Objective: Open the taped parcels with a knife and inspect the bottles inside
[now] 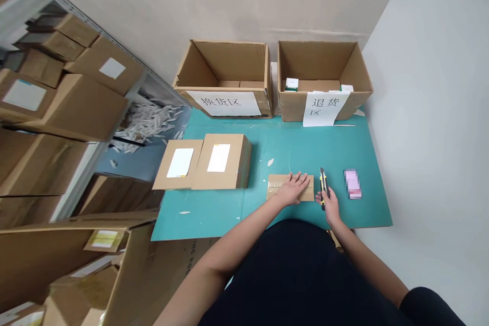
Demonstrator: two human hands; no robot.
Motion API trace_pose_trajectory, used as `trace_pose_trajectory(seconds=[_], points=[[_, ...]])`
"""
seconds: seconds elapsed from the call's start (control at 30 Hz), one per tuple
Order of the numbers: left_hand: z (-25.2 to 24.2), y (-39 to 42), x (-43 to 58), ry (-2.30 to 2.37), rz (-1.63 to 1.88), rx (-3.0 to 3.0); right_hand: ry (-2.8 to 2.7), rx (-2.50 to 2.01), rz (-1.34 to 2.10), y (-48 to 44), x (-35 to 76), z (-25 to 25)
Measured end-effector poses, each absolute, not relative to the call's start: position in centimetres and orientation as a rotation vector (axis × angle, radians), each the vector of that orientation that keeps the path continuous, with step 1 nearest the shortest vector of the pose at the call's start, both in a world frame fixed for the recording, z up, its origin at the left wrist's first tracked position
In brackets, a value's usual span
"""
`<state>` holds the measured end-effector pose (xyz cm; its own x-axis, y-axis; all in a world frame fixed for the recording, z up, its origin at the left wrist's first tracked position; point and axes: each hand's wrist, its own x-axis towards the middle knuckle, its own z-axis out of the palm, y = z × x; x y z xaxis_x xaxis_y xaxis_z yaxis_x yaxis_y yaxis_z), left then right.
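My left hand (293, 188) lies flat with fingers spread on a small taped cardboard box (273, 189) near the front of the teal table. Clear tape shows on the box's left part. Just to the right, my right hand (330, 204) is closed around a yellow and black box cutter (323, 183), held upright beside the box and apart from it. Whether its blade is out is too small to tell. Further right on the tabletop lies a blurred pink item (352, 184).
Two larger cardboard boxes (219, 163) with white labels sit at the table's left. Two open cartons (225, 99) (292, 107) with paper signs stand at the back. Shelves of boxes (84, 107) line the left, and a large open carton (141, 254) stands at lower left. A wall (431, 112) bounds the right.
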<state>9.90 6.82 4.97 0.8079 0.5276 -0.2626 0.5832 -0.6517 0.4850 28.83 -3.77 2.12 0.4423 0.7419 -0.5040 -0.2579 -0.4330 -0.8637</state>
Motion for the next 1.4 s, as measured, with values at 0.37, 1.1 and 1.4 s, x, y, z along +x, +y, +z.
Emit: trace_pose_trajectory(seconds=[0.37,1.1,1.4], points=[[4.1,6.1,7.8,1.038,-0.099,2.332,-0.707,-1.797,1.531,-5.9,35.0,2.9],[4.3,6.8,6.3,0.989,-0.061,2.35,-0.873,-1.706,1.781,-4.8,36.5,3.7],[4.3,6.8,6.0,0.991,-0.037,2.354,-0.952,-1.734,1.868,-4.0,37.6,5.5]])
